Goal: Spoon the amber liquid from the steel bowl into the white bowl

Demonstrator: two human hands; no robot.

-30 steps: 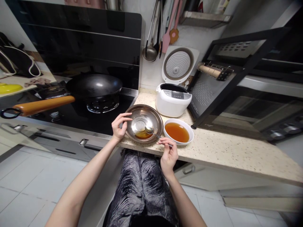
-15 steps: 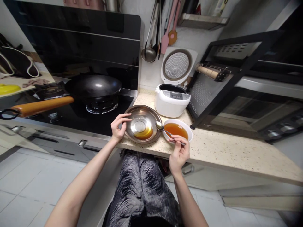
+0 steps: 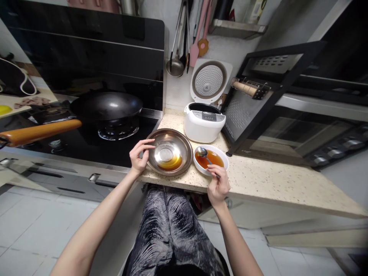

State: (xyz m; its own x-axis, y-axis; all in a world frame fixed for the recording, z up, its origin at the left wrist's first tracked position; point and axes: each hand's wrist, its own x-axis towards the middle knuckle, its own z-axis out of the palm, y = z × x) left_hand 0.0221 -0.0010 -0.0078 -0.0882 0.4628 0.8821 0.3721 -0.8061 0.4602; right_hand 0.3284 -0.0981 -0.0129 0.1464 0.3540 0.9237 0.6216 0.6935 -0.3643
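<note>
A wide metal basin point(image 3: 188, 159) stands at the counter's front edge, with a small pool of amber liquid inside. My left hand point(image 3: 140, 156) is at its left rim, fingers stretched over the edge and thumb apart; whether it bears on the rim is unclear. Just to the right sits a white bowl point(image 3: 226, 159) of reddish-brown liquid. A metal spoon point(image 3: 202, 152) is pinched by its handle in my right hand point(image 3: 218, 184), at the bowl's near side. The spoon's head is over the bowl's left part, close to the liquid.
Behind the bowls is a white rice cooker point(image 3: 204, 126) with its lid raised. A black wok point(image 3: 106, 105) rests on the stove at left, its wooden handle point(image 3: 43, 131) pointing toward me. A black rack point(image 3: 238, 134) with an oven stands at right. Utensils point(image 3: 175, 67) hang on the wall.
The spoon has moved right, from over the basin's right rim to over the white bowl. My left hand keeps its place at the basin. The whole view has shifted slightly.
</note>
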